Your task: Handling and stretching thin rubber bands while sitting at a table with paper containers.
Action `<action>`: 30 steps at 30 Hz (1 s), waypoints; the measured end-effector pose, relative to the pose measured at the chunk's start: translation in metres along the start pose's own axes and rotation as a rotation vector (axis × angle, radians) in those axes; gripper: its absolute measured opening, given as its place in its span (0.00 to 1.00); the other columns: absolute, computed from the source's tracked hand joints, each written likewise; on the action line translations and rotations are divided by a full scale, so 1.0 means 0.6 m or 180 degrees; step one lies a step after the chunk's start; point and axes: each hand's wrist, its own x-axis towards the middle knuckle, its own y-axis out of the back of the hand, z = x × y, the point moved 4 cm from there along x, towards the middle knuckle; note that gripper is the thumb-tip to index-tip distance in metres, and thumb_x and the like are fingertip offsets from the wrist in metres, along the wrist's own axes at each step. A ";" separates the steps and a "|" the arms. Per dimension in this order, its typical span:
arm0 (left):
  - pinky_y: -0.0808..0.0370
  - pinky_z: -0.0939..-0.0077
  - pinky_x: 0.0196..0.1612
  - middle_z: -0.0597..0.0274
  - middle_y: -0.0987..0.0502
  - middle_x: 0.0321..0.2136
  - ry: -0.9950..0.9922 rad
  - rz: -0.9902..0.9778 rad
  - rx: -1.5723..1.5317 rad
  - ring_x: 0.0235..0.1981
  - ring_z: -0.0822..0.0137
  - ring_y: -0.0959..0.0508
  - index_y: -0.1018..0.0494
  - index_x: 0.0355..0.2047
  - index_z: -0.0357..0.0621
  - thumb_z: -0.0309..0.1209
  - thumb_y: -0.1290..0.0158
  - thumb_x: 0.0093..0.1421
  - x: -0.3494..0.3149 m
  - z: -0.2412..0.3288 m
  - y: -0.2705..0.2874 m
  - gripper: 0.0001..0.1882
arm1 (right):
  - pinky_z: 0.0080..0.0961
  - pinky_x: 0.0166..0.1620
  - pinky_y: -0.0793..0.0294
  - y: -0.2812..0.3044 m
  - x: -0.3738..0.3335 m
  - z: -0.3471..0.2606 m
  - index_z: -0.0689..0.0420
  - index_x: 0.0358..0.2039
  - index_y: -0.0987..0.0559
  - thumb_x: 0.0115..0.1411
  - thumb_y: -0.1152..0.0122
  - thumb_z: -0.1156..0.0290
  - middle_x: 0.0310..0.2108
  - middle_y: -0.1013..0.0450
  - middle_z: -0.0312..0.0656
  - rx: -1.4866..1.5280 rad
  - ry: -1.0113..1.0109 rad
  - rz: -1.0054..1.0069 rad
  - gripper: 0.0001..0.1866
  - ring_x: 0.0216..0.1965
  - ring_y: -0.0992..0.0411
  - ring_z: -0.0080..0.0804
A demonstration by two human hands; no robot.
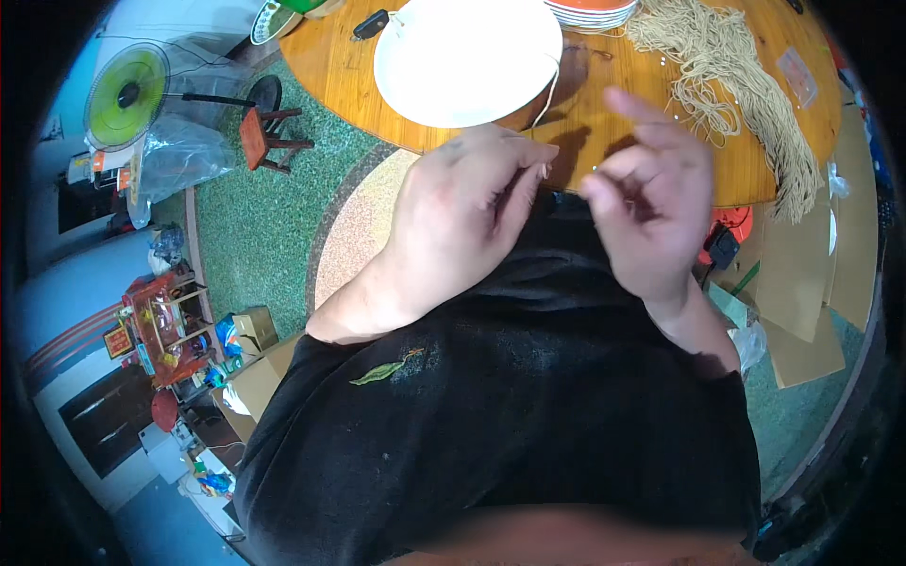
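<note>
My left hand [467,203] is raised in front of the table's near edge, thumb and forefinger pinched together. Whatever sits in that pinch is too small to make out. A thin pale cord [551,92] hangs over the right rim of a large white plate [467,61] and runs down close to those fingertips; whether they touch it is unclear. To the right, my right hand [658,193] is held up, its thumb and forefinger apart, the other fingers loosely bent and blurred. Nothing shows in it. A heap of beige cord [708,57] lies beyond it, its strands hanging over the table edge.
The round wooden table [335,71] also bears a black key fob [371,25], stacked orange-rimmed plates [593,14] and a clear small packet [797,77]. A wooden stool [269,137] and a green fan [127,94] stand left. Cardboard [797,274] leans at right.
</note>
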 end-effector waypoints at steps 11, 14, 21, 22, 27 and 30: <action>0.16 0.64 0.40 0.55 0.14 0.37 -0.0196 -0.0205 0.0327 0.39 0.52 0.13 0.19 0.45 0.40 0.18 0.34 0.58 -0.002 -0.002 0.006 0.15 | 0.22 0.32 0.21 -0.024 -0.002 0.016 0.63 0.38 0.14 0.61 0.28 0.82 0.33 0.17 0.40 -0.0101 -0.0604 -0.0701 0.05 0.28 0.19 0.26; 0.17 0.64 0.40 0.55 0.14 0.37 -0.0398 -0.0268 0.0256 0.38 0.52 0.13 0.18 0.45 0.40 0.17 0.35 0.58 -0.003 -0.010 0.002 0.15 | 0.23 0.31 0.23 -0.023 0.008 0.005 0.61 0.36 0.14 0.59 0.27 0.81 0.31 0.20 0.40 -0.0651 -0.0176 -0.0726 0.05 0.27 0.21 0.27; 0.14 0.72 0.40 0.56 0.12 0.39 -0.0005 -0.0051 -0.0019 0.39 0.62 0.10 0.18 0.45 0.36 0.19 0.32 0.60 -0.003 -0.005 0.000 0.13 | 0.24 0.29 0.25 -0.018 0.016 0.000 0.60 0.33 0.15 0.58 0.25 0.80 0.28 0.22 0.38 -0.0978 0.0139 -0.0643 0.05 0.25 0.23 0.27; 0.14 0.72 0.40 0.56 0.12 0.39 -0.0005 -0.0056 -0.0020 0.39 0.62 0.10 0.18 0.45 0.36 0.19 0.32 0.60 -0.003 -0.006 0.001 0.13 | 0.24 0.29 0.26 -0.018 0.017 -0.001 0.59 0.33 0.16 0.58 0.25 0.79 0.27 0.23 0.37 -0.1004 0.0297 -0.0594 0.05 0.25 0.23 0.27; 0.15 0.76 0.42 0.56 0.11 0.40 0.0353 -0.0124 -0.0306 0.40 0.69 0.10 0.17 0.43 0.35 0.21 0.30 0.60 0.002 -0.016 0.013 0.11 | 0.24 0.28 0.28 -0.019 0.022 -0.003 0.58 0.31 0.16 0.56 0.24 0.79 0.25 0.25 0.36 -0.1073 0.0419 -0.0614 0.06 0.24 0.25 0.27; 0.16 0.78 0.43 0.56 0.11 0.39 0.0123 -0.0045 -0.0247 0.39 0.70 0.11 0.17 0.43 0.35 0.19 0.30 0.60 0.015 -0.019 0.024 0.11 | 0.22 0.27 0.30 -0.012 0.029 0.008 0.58 0.30 0.16 0.56 0.25 0.80 0.23 0.27 0.34 -0.1024 0.0302 -0.0275 0.06 0.22 0.28 0.24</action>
